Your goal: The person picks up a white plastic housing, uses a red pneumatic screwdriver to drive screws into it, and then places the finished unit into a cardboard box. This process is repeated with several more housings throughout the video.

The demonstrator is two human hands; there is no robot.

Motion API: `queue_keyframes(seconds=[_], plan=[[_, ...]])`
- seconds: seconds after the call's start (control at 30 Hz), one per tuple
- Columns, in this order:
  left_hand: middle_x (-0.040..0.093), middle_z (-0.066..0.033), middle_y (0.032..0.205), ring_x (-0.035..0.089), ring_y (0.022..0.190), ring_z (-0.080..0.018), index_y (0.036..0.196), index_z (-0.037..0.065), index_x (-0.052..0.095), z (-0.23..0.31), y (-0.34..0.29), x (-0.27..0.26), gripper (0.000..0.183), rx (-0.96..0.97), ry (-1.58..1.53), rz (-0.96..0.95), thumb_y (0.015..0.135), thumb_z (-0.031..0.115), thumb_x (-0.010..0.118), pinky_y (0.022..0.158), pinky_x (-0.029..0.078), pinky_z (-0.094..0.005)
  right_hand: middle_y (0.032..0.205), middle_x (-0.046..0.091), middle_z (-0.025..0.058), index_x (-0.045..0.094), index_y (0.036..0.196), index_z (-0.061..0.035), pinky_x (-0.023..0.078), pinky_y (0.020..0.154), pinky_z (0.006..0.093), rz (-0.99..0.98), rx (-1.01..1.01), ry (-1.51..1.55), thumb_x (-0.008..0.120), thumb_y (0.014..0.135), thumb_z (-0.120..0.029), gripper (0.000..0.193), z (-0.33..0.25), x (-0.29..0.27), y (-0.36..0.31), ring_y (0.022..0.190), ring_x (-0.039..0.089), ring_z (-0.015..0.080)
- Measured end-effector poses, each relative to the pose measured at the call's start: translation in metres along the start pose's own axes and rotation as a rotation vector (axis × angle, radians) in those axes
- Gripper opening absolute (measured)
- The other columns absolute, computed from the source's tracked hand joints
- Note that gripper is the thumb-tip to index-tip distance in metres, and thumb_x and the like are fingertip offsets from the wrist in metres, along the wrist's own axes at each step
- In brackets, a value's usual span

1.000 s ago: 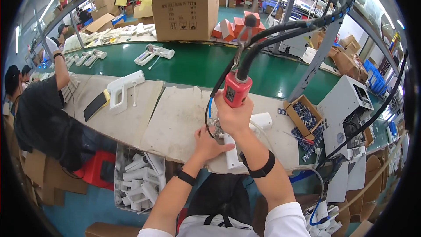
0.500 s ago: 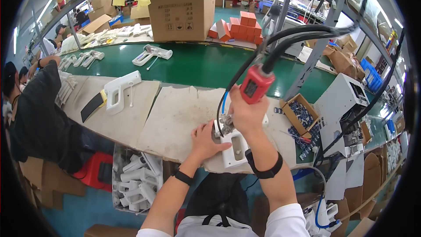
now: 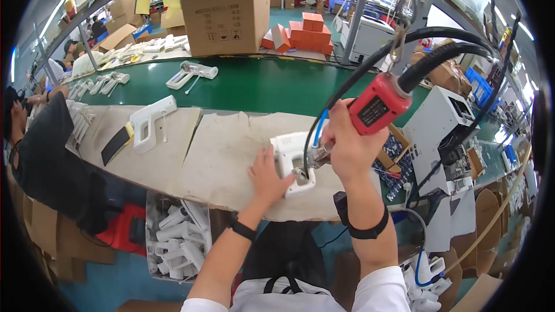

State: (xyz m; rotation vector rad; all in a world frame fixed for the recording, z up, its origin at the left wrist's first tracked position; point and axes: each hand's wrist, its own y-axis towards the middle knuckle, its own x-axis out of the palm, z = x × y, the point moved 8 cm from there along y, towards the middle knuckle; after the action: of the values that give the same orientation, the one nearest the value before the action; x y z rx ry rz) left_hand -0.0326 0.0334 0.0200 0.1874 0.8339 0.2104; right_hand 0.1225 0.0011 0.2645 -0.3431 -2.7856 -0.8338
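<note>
My right hand (image 3: 351,151) is wrapped round a red-bodied power screwdriver (image 3: 378,104) that hangs from a hook, with thick black cables and a blue hose. Its metal nose end reaches down to the handle of a white gun-shaped plastic housing (image 3: 289,143) lying on the bench; the tip's exact contact is hard to make out. My left hand (image 3: 266,174) steadies this housing from its left side, the fingers along its edge and the thumb against the handle.
Left on the cardboard-covered bench (image 3: 225,144) lie another white gun-shaped housing (image 3: 151,121) and a black pad (image 3: 117,145). A small-parts box (image 3: 399,147) stands right. Behind runs a green belt (image 3: 254,81). A co-worker's dark sleeve (image 3: 49,133) is at left; a bin of white housings (image 3: 179,237) below.
The screwdriver and my right hand have moved right, and the tool leans further over. The white housing has turned and lies further up the bench, with my left hand still at its side.
</note>
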Motion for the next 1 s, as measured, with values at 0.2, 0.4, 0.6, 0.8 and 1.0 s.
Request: queue_keyframes(seconds=[0.2, 0.4, 0.6, 0.8, 1.0], plan=[[0.030, -0.0193, 0.144, 0.027, 0.134, -0.0356, 0.145, 0.013, 0.024, -0.014, 0.020, 0.012, 0.102, -0.092, -0.024, -0.071, 0.065, 0.052, 0.075, 0.102, 0.012, -0.0661, 0.053, 0.054, 0.0014, 0.056, 0.082, -0.0021, 0.036, 0.039, 0.0211, -0.009, -0.109, -0.194, 0.065, 0.087, -0.009, 0.012, 0.005, -0.028, 0.001, 0.041, 0.049, 0.0077], [0.030, -0.0196, 0.144, 0.025, 0.135, -0.0350, 0.146, 0.014, 0.023, -0.016, 0.019, 0.013, 0.103, -0.096, -0.014, -0.060, 0.065, 0.053, 0.075, 0.103, 0.010, -0.0642, 0.053, 0.054, 0.0008, 0.057, 0.082, -0.0020, 0.037, 0.040, 0.0218, 0.036, -0.013, -0.118, 0.065, 0.086, -0.010, 0.012, 0.029, -0.028, 0.003, 0.042, 0.050, 0.0078], [0.029, -0.0203, 0.144, 0.024, 0.136, -0.0342, 0.145, 0.014, 0.024, -0.009, 0.018, 0.014, 0.100, -0.070, 0.003, -0.066, 0.067, 0.052, 0.074, 0.103, 0.011, -0.0628, 0.058, 0.056, 0.0008, 0.059, 0.084, -0.0009, 0.038, 0.042, 0.0217, 0.013, 0.015, -0.259, 0.067, 0.085, -0.012, 0.014, 0.077, -0.032, -0.003, 0.044, 0.051, 0.0078], [0.031, -0.0196, 0.142, 0.025, 0.135, -0.0338, 0.145, 0.015, 0.026, -0.013, 0.020, 0.016, 0.099, -0.080, 0.015, -0.061, 0.066, 0.052, 0.074, 0.103, 0.012, -0.0621, 0.057, 0.055, 0.0002, 0.059, 0.083, -0.0004, 0.038, 0.043, 0.0216, 0.036, -0.094, -0.172, 0.067, 0.085, -0.013, 0.015, 0.035, -0.019, 0.000, 0.044, 0.050, 0.0069], [0.032, -0.0178, 0.140, 0.027, 0.133, -0.0333, 0.145, 0.018, 0.026, -0.058, 0.025, 0.048, 0.098, 0.034, 0.030, 0.023, 0.065, 0.041, 0.078, 0.102, 0.014, -0.0616, 0.054, 0.054, 0.0005, 0.059, 0.079, -0.0005, 0.036, 0.040, 0.0220, -0.115, -0.077, -0.140, 0.065, 0.088, -0.011, 0.015, 0.001, 0.024, -0.012, 0.042, 0.049, 0.0066]])
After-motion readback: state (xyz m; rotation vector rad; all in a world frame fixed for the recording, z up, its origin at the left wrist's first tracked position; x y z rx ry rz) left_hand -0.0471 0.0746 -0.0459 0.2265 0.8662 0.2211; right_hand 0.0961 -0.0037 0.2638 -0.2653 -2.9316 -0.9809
